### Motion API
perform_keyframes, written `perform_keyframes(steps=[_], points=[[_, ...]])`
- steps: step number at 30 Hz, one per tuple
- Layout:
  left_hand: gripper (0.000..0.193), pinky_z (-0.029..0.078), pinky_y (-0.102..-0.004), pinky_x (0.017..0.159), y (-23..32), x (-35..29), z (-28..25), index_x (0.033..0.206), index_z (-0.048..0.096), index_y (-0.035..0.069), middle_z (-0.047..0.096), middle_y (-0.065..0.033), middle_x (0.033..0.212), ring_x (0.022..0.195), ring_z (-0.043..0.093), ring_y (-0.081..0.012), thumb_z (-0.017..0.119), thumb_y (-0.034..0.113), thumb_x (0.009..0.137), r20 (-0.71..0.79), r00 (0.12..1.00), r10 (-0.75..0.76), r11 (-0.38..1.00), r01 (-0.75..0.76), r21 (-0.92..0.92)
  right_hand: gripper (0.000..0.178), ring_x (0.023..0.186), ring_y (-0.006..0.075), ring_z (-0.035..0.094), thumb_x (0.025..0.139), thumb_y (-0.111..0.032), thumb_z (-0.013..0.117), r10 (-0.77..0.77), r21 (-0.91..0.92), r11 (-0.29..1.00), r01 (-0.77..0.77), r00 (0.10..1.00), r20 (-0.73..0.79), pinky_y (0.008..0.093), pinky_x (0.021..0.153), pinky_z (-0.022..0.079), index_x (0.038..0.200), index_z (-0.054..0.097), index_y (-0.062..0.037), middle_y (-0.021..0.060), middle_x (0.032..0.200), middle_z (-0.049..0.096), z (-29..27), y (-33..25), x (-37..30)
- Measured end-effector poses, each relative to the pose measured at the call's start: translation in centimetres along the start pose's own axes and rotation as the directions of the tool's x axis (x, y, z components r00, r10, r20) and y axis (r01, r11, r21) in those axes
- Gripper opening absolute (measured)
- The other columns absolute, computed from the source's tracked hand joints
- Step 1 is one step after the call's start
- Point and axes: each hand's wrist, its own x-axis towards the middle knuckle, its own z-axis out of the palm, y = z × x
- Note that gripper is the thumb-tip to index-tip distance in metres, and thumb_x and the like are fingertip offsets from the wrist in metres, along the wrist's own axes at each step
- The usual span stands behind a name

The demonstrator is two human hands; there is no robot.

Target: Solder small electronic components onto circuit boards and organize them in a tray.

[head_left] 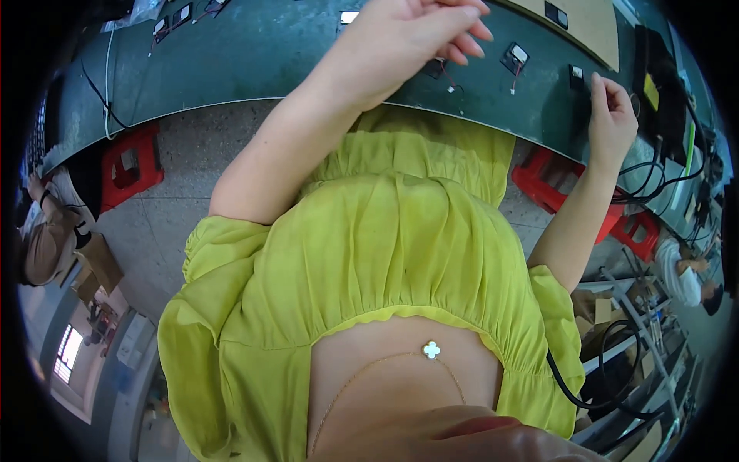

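Note:
My left hand (428, 35) is over the green tabletop, its fingers loosely bent with the tips a little apart. Nothing shows in it, though its underside is hidden. Partly covered beneath it lies a small dark part with thin wires (436, 68). Just right of that hand is a black module (516, 55) with a silvery-white top, a red lead and a white plug. My right hand (613, 114) is near the right end of the table, its fingers curled in toward the thumb; anything between them is hidden. Beside its fingertips lies a small black part (576, 75) with a pale spot.
The green table (231, 73) curves across the top. More wired modules (182, 15) lie at its far left. A tan board (589, 35) carries another dark module (556, 14). Black cables (662, 165) hang at right. Red stools (132, 165) stand below; other people are at both sides.

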Motion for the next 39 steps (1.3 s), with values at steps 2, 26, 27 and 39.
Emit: perform_keyframes(steps=[2,26,27,39], points=[[0.038,0.049,-0.0227,0.069,0.2,-0.3,0.0,0.125,0.033,-0.006,0.056,-0.0161,0.098,0.079,0.057,-0.0156,0.045,0.011,0.093,-0.037,0.999,-0.001,1.0,0.001,0.0,0.014,0.077,0.0125,0.054,0.079,-0.01,0.064,-0.353,-0.104,0.933,0.344,0.932,-0.08,0.0215,0.069,0.043,0.091,0.066,-0.0046,0.0044,0.088,0.061,0.0,0.2,0.0],[0.02,0.046,-0.0179,0.064,1.4,-1.2,2.6,0.105,0.053,-0.003,0.058,-0.0083,0.086,0.071,0.054,-0.0092,0.054,0.008,0.088,0.084,0.962,0.26,0.835,-0.268,0.48,0.011,0.077,0.0143,0.055,0.082,0.003,0.056,-0.597,0.707,0.601,0.372,0.797,0.089,0.0221,0.072,0.045,0.093,0.057,0.0011,0.0085,0.091,0.06,4.5,-6.4,-4.5],[0.02,0.046,-0.0179,0.064,1.3,-1.2,2.4,0.105,0.053,-0.003,0.058,-0.0083,0.086,0.071,0.054,-0.0092,0.054,0.008,0.088,0.085,0.962,0.259,0.836,-0.267,0.48,0.012,0.079,0.0159,0.055,0.082,0.004,0.055,-0.605,0.718,0.583,0.381,0.793,0.07,0.023,0.074,0.045,0.094,0.056,0.001,0.0102,0.092,0.06,4.6,-6.7,-4.7],[0.031,0.049,-0.0206,0.071,-1.4,-2.2,-0.3,0.112,0.047,-0.003,0.052,-0.0122,0.107,0.083,0.055,-0.0129,0.059,0.004,0.085,0.021,0.719,0.695,0.707,-0.689,0.158,0.022,0.081,0.0198,0.056,0.081,0.009,0.052,-0.519,0.867,0.473,0.158,0.845,0.129,0.0255,0.075,0.047,0.102,0.051,0.0019,0.0157,0.091,0.058,5.5,-9.6,-5.7]])
